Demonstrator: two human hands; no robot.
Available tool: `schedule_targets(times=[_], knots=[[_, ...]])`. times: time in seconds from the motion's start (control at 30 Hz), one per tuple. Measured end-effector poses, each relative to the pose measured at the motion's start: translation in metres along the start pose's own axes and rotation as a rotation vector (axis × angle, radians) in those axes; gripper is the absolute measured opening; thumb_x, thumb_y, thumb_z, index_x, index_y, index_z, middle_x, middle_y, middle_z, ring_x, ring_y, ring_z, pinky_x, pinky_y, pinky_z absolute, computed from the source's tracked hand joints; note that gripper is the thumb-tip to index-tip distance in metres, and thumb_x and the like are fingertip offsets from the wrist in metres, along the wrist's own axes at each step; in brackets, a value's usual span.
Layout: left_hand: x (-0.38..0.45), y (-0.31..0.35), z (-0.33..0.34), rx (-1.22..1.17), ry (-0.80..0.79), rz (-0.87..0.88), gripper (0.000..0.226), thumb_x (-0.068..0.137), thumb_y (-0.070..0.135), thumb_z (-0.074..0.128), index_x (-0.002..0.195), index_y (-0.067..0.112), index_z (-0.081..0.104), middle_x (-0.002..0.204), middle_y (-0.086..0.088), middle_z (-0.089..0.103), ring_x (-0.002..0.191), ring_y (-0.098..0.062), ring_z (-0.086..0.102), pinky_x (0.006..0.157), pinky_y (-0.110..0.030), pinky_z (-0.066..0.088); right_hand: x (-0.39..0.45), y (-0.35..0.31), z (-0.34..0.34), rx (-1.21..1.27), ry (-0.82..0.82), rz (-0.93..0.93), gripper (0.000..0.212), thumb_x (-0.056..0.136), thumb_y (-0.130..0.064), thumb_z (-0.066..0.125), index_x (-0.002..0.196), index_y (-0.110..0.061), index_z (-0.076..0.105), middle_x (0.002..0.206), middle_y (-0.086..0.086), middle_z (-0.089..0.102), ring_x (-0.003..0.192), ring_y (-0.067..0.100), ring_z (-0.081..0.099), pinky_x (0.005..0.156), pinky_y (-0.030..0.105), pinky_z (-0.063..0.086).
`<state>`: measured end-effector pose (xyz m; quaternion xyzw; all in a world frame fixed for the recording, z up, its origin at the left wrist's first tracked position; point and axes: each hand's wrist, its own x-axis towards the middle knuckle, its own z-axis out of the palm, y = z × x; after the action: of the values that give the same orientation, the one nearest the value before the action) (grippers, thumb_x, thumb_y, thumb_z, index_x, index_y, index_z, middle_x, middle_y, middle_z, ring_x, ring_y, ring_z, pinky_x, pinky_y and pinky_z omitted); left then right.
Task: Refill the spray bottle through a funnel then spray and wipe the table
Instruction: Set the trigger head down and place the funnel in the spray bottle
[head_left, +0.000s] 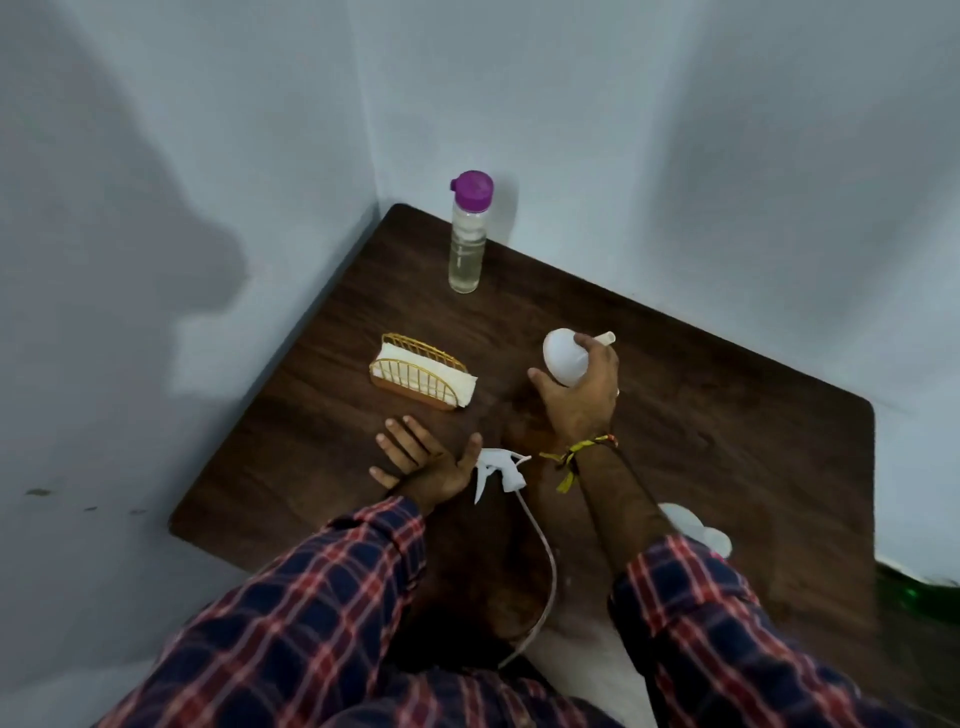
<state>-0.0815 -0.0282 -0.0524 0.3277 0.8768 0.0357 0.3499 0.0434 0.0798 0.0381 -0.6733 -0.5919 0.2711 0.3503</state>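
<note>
My right hand (576, 395) is closed around a white funnel (563, 358), held above the middle of the dark wooden table (727, 441) with its narrow spout pointing right. My left hand (421, 457) rests flat on the table with its fingers spread and nothing in it. Just right of it lies the white spray trigger head (498, 467), off its bottle, and its thin dip tube (548, 566) curves toward me. A clear bottle of liquid with a purple cap (467, 239) stands upright at the table's far corner.
A gold wire napkin holder with white tissues (421, 374) stands left of the funnel. A white object (696, 530) near the front right is partly hidden behind my right sleeve. Pale walls close in the table at the left and back.
</note>
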Motion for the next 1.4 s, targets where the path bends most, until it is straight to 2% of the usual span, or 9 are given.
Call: schedule_targets(times=[0.1, 0.23, 0.37, 0.47, 0.57, 0.8, 1.0, 1.17, 1.4], knots=[[-0.013, 0.002, -0.011, 0.001, 0.029, 0.014, 0.105, 0.086, 0.076, 0.027, 0.151, 0.004, -0.013, 0.159, -0.018, -0.018, 0.146, -0.037, -0.016, 0.114, -0.066, 0.0, -0.019, -0.012, -0.033, 0.01, 0.027, -0.037, 0.077, 0.056, -0.021, 0.091, 0.123, -0.021, 0.053, 0.131, 0.002, 0.051, 0.116, 0.022, 0.053, 0.1, 0.038, 0.048], [-0.029, 0.017, -0.027, -0.123, 0.014, -0.015, 0.089, 0.095, 0.061, 0.035, 0.154, 0.005, -0.002, 0.162, -0.017, -0.005, 0.149, -0.033, -0.007, 0.116, -0.056, -0.004, -0.039, -0.016, -0.079, 0.106, 0.085, -0.054, 0.063, 0.065, -0.014, 0.085, 0.119, -0.021, 0.054, 0.123, -0.001, 0.056, 0.108, 0.015, 0.056, 0.09, 0.041, 0.054], [-0.069, 0.041, -0.015, -0.161, 0.158, 0.408, 0.073, 0.098, 0.051, 0.042, 0.153, 0.01, 0.019, 0.162, -0.012, 0.014, 0.15, -0.026, 0.004, 0.12, -0.046, 0.003, -0.046, -0.01, -0.134, 0.249, 0.093, 0.027, 0.029, 0.083, -0.021, 0.07, 0.111, -0.024, 0.066, 0.112, -0.003, 0.069, 0.105, 0.015, 0.064, 0.085, 0.042, 0.058], [-0.102, 0.064, -0.001, -0.356, -0.06, 0.689, 0.079, 0.086, 0.05, 0.066, 0.151, 0.025, 0.029, 0.159, -0.004, 0.027, 0.148, -0.017, 0.017, 0.119, -0.04, 0.023, -0.048, 0.004, -0.181, 0.307, 0.146, 0.147, 0.012, 0.088, -0.022, 0.062, 0.095, -0.022, 0.072, 0.094, 0.0, 0.073, 0.093, 0.024, 0.069, 0.076, 0.046, 0.059], [-0.129, 0.089, 0.011, -0.309, -0.312, 0.796, 0.102, 0.068, 0.051, 0.082, 0.151, 0.037, 0.025, 0.159, 0.0, 0.025, 0.147, -0.017, 0.02, 0.117, -0.044, 0.029, -0.049, 0.023, -0.229, 0.299, 0.159, 0.241, 0.014, 0.092, -0.012, 0.062, 0.101, -0.006, 0.071, 0.092, 0.013, 0.071, 0.088, 0.029, 0.067, 0.066, 0.033, 0.054], [-0.157, 0.133, 0.032, -0.077, -0.445, 0.907, 0.103, 0.062, 0.043, 0.088, 0.149, 0.029, 0.033, 0.157, 0.005, 0.03, 0.147, -0.018, 0.018, 0.117, -0.044, 0.027, -0.055, 0.056, -0.273, 0.364, -0.027, 0.493, 0.024, 0.09, -0.002, 0.062, 0.112, 0.005, 0.062, 0.085, 0.017, 0.064, 0.062, 0.02, 0.059, 0.037, 0.018, 0.042], [-0.163, 0.142, 0.055, 0.053, -0.385, 0.907, 0.064, 0.068, 0.042, 0.083, 0.126, 0.029, 0.06, 0.128, 0.008, 0.061, 0.118, -0.015, 0.055, 0.097, -0.038, 0.05, -0.063, 0.082, -0.278, 0.35, -0.171, 0.612, 0.011, 0.089, -0.001, 0.059, 0.099, 0.0, 0.063, 0.074, 0.018, 0.064, 0.058, 0.023, 0.06, 0.042, 0.024, 0.048], [-0.165, 0.133, 0.06, 0.016, -0.327, 0.905, 0.052, 0.074, 0.038, 0.08, 0.122, 0.03, 0.062, 0.125, 0.009, 0.063, 0.115, -0.014, 0.057, 0.094, -0.033, 0.05, -0.066, 0.093, -0.265, 0.302, -0.17, 0.629, 0.019, 0.087, -0.002, 0.061, 0.104, 0.005, 0.064, 0.08, 0.022, 0.064, 0.061, 0.025, 0.06, 0.049, 0.028, 0.048], [-0.166, 0.135, 0.063, 0.075, -0.27, 0.931, 0.058, 0.077, 0.037, 0.078, 0.13, 0.026, 0.057, 0.13, 0.006, 0.061, 0.119, -0.016, 0.055, 0.097, -0.033, 0.048, -0.06, 0.092, -0.265, 0.245, -0.218, 0.527, 0.017, 0.087, -0.005, 0.063, 0.103, 0.002, 0.065, 0.082, 0.011, 0.063, 0.071, 0.021, 0.06, 0.056, 0.028, 0.047]])
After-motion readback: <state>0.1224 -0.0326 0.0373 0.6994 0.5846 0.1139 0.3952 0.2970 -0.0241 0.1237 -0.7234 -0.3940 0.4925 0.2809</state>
